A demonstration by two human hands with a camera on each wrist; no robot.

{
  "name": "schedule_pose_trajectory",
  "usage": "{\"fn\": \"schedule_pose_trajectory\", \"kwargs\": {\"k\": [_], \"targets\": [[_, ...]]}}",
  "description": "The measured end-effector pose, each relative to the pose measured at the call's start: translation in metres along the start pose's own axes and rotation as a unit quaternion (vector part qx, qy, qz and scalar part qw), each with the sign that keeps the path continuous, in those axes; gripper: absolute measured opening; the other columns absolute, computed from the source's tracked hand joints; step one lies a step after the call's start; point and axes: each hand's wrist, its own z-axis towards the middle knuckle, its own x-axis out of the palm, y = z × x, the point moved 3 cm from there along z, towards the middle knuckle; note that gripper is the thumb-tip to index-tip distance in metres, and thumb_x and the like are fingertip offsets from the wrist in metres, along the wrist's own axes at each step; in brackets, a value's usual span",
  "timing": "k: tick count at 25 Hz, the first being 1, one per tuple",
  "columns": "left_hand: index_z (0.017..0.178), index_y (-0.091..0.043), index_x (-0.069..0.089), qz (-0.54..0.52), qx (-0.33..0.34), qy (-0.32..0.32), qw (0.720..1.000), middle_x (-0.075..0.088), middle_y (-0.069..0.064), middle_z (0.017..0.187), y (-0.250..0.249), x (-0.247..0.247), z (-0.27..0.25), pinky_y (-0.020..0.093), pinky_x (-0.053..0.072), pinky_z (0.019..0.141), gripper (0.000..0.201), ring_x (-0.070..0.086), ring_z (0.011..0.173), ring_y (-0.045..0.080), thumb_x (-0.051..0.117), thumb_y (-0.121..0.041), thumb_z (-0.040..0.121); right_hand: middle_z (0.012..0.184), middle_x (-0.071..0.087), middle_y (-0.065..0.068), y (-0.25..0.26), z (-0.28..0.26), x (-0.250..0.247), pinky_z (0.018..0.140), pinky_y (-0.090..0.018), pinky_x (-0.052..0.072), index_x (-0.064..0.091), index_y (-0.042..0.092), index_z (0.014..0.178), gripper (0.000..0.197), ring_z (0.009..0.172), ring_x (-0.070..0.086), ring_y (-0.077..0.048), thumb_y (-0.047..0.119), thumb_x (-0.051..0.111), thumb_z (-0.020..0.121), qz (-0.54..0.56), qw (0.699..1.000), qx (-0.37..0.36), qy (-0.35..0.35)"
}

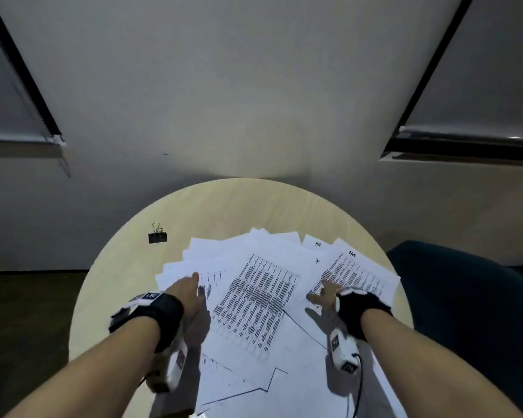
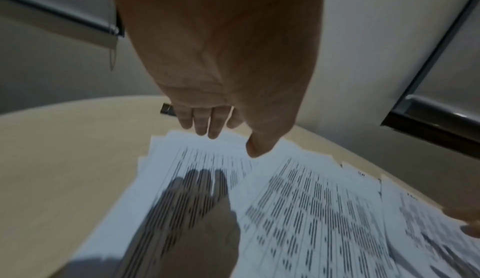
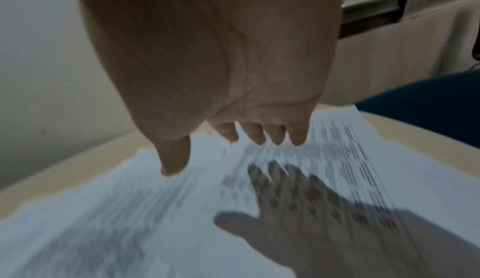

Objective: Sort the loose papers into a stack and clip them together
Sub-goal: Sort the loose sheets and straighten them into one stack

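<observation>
Head view shows the left hand (image 1: 187, 292) stretched flat, fingers straight and close together, holding nothing, over the left part of the loose papers (image 1: 255, 300). From the left wrist view, four fingers (image 2: 201, 123) point down side by side with the thumb (image 2: 255, 148) set a little apart; the hand's shadow lies separate on the printed sheet below, so it hovers just above the paper, and whether any fingertip touches cannot be told. The right hand (image 1: 323, 295) is also empty, its fingers fanned out and thumb pointing left, over the right-hand sheets. From the right wrist view, its four fingers (image 3: 255, 134) are slightly spread and the thumb (image 3: 174, 159) wide apart, again with a separate shadow beneath; that picture is blurred, so contact cannot be told. Both wrists wear black straps with white camera units. The papers lie fanned and overlapping across the near half of one round pale wooden table (image 1: 218, 203); too many overlap to count, though three printed pages face up. One black binder clip (image 1: 157, 236) sits on the table at the far left, apart from the papers. One dark teal chair (image 1: 465, 297) stands to the right.
</observation>
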Motion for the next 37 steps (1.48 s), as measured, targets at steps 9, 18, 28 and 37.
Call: {"fn": "schedule_pose_trajectory", "kwargs": {"k": [9, 18, 28, 37], "targets": [[0.090, -0.018, 0.038, -0.075, -0.055, 0.070, 0.993, 0.039, 0.003, 0.099, -0.007, 0.065, 0.003, 0.032, 0.045, 0.080, 0.037, 0.055, 0.097, 0.028, 0.064, -0.041, 0.076, 0.161, -0.014, -0.002, 0.009, -0.005, 0.061, 0.121, -0.047, 0.000, -0.008, 0.025, 0.153, 0.113, 0.149, -0.009, -0.031, 0.091, 0.016, 0.065, -0.023, 0.999, 0.009, 0.039], [0.078, -0.024, 0.045, -0.140, -0.108, 0.052, 0.983, 0.058, 0.001, 0.090, 0.009, 0.070, -0.002, 0.026, 0.047, 0.079, 0.020, 0.060, 0.089, 0.021, 0.063, -0.024, 0.086, 0.159, 0.017, -0.009, -0.025, 0.006, 0.055, 0.117, -0.039, 0.021, 0.014, 0.020, 0.152, 0.091, 0.146, 0.017, -0.027, 0.069, 0.045, 0.082, 0.042, 0.987, 0.109, -0.110], [0.059, -0.024, 0.041, -0.180, -0.079, -0.020, 0.980, 0.048, -0.007, 0.058, 0.006, 0.056, -0.008, 0.016, 0.027, 0.049, 0.034, 0.049, 0.070, 0.024, 0.055, -0.001, 0.080, 0.146, 0.042, -0.007, 0.015, 0.001, 0.072, 0.111, -0.039, 0.035, 0.010, 0.036, 0.148, 0.107, 0.135, 0.040, -0.026, 0.040, 0.081, 0.069, 0.162, 0.976, 0.021, -0.145], [0.066, -0.020, 0.040, -0.223, -0.162, -0.071, 0.959, 0.059, 0.010, 0.082, 0.018, 0.066, -0.016, 0.031, 0.037, 0.067, 0.030, 0.054, 0.083, 0.031, 0.050, 0.003, 0.083, 0.140, 0.049, -0.022, -0.011, 0.001, 0.029, 0.098, -0.035, 0.040, 0.044, 0.000, 0.137, 0.044, 0.126, 0.049, -0.037, 0.025, 0.041, 0.102, 0.360, 0.908, 0.143, -0.160]]}}
